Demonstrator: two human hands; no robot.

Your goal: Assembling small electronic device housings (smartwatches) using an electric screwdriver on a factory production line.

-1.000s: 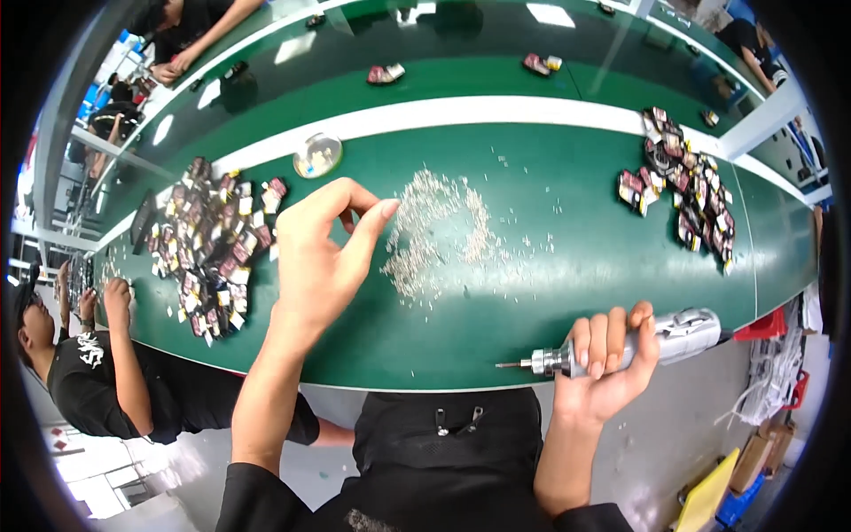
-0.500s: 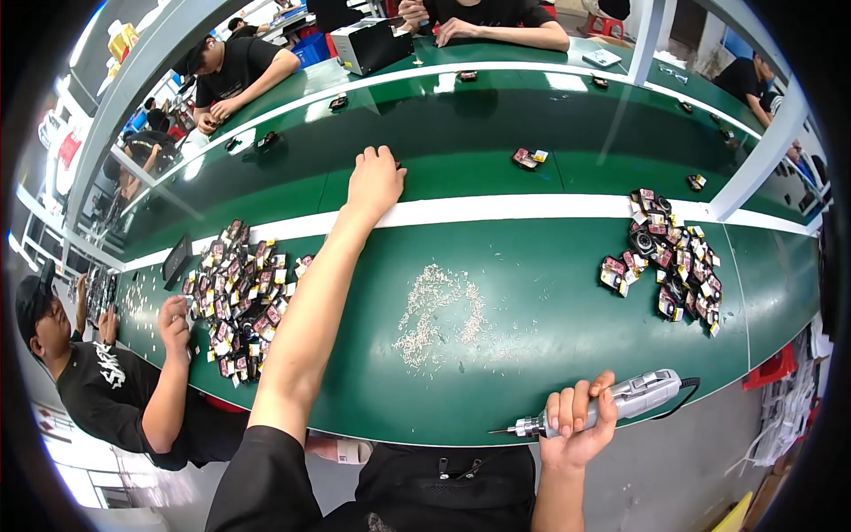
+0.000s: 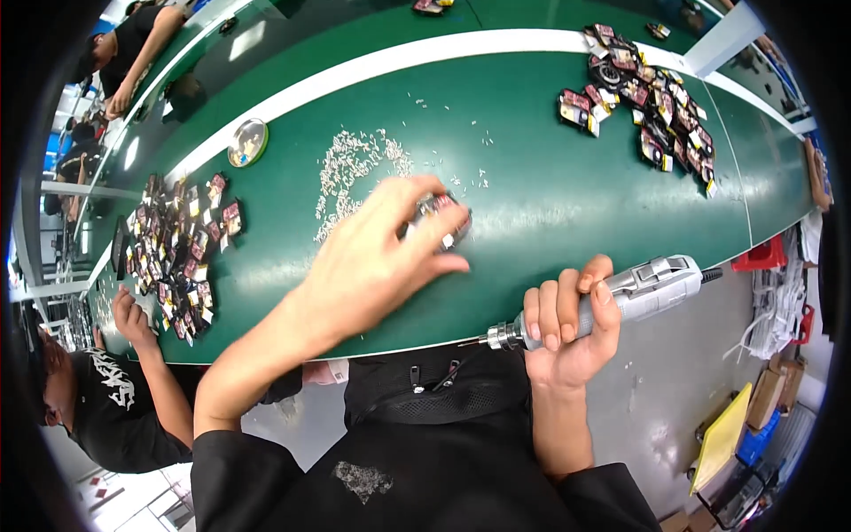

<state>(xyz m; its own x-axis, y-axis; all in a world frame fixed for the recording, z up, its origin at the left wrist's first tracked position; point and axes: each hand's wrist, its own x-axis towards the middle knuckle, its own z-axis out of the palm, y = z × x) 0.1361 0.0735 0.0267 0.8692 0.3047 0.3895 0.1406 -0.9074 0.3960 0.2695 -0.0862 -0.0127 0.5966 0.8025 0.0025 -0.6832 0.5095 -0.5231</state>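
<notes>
Head cam, my only feed: L hand [image 3: 377, 239] is out over the mid part of the bench [image 3: 532, 177], fingers curled abt a small dark labelled box [image 3: 436, 206], just beside the loose screws [image 3: 350, 168] (or pins, too tiny to tell). Thumb stands off toward the near edge. Motion blur there, so I can't tell which pads press, nor if the box rests on the bench or hangs just above. R hand [image 3: 572, 324] is wrapped round a grey power screwdriver [image 3: 651, 288] at the near edge, bit pointing left, apart from the box.

Progress, my read: this box is prob. early in its turn, as the bit isn't on it; can't see if any screws sit in it. Similar boxes lie in a left heap [image 3: 182, 248] toward the bench's left end and a right heap [image 3: 660, 106] by the far edge, toward the right end. One's prob. done, the other waiting, but I can't tell which. Plenty of screws left, spread mid-bench. Round dish [image 3: 248, 142] w/ small bits sits near the far edge, left of them. Co-worker's hand [image 3: 133, 319] is near the left heap.
</notes>
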